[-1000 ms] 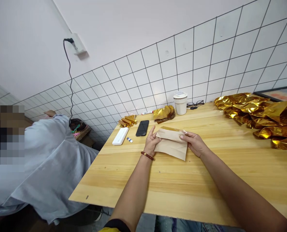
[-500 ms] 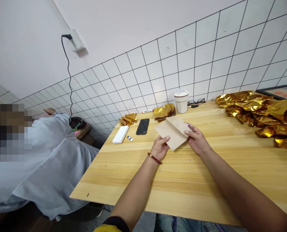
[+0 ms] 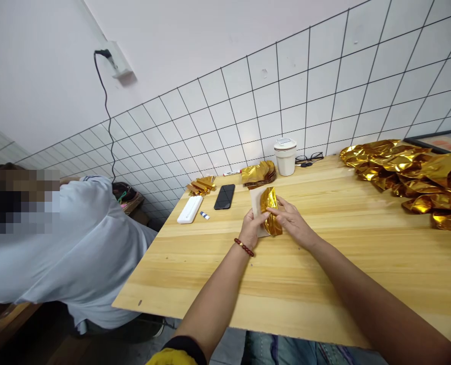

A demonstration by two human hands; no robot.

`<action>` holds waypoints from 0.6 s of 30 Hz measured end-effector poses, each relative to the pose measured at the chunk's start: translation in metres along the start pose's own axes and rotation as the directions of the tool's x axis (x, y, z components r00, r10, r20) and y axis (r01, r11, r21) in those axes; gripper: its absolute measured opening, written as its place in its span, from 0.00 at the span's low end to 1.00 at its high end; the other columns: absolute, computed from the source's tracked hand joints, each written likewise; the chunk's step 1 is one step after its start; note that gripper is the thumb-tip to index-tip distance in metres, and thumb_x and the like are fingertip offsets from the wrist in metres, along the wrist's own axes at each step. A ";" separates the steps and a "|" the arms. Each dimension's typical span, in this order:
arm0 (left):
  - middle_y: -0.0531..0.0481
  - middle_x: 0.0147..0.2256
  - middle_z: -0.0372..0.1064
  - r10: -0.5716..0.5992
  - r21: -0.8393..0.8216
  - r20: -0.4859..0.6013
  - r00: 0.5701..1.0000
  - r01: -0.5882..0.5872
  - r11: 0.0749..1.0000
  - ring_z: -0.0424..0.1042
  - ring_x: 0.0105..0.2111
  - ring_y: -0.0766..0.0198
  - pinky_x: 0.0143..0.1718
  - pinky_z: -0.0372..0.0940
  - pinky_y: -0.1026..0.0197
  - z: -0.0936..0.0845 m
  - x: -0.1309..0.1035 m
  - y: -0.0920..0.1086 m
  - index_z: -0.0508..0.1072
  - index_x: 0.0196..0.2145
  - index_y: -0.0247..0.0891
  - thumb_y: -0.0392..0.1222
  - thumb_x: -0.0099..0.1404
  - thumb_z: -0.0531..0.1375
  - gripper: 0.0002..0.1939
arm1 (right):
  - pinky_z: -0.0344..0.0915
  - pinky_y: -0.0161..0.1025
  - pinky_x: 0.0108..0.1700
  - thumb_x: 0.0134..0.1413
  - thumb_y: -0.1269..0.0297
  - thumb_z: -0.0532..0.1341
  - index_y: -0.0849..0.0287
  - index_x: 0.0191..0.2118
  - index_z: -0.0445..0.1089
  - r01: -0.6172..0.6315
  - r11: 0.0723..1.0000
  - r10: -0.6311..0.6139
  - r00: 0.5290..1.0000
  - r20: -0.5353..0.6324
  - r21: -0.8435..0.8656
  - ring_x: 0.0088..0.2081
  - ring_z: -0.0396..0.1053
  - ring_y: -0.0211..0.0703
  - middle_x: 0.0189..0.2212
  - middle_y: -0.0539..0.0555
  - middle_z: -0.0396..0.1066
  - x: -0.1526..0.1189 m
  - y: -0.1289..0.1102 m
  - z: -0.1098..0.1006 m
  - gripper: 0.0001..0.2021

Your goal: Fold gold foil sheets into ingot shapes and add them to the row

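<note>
A sheet of gold foil paper [image 3: 270,199] with a plain tan back is held above the middle of the table. Part of its shiny gold side is curved over and faces up, and a strip of tan shows on the left. My left hand [image 3: 250,229] is closed on the paper's lower left, with the thumb on top. On the right, the fingers of my right hand [image 3: 294,223] press against the gold face near its right edge. The fingertips behind the sheet are hidden.
Folded gold foil pieces [image 3: 419,167] are heaped at the right. Behind the paper lie a foil stack [image 3: 258,174] and a lidded white cup [image 3: 285,158]. A phone [image 3: 224,196] and white power bank [image 3: 190,210] lie left. Another person [image 3: 77,238] sits beyond the left edge.
The paper went from lying tan side up to having its gold side curved over toward me. My right hand moved left onto the gold face; my left hand kept its hold.
</note>
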State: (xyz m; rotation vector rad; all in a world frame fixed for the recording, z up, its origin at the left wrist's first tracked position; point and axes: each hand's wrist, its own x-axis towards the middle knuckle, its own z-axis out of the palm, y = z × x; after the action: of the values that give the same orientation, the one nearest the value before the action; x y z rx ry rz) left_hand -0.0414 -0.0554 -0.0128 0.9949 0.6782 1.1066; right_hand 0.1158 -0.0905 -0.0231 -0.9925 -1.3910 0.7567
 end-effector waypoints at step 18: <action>0.44 0.49 0.72 -0.072 -0.114 0.172 0.982 0.093 0.989 0.75 0.42 0.55 0.41 0.69 0.56 -0.018 0.000 0.016 0.69 0.51 0.41 0.53 0.48 0.72 0.34 | 0.70 0.41 0.39 0.27 0.61 0.77 0.53 0.30 0.70 -0.173 0.754 0.433 0.856 -0.282 0.633 0.34 0.72 0.42 0.30 0.47 0.75 0.012 0.005 -0.010 0.20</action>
State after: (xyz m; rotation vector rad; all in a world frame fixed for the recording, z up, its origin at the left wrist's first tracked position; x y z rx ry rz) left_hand -0.0638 -0.0480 -0.0057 0.9348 0.5053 0.9678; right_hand 0.1275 -0.0793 -0.0215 -0.8199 -0.5462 1.0736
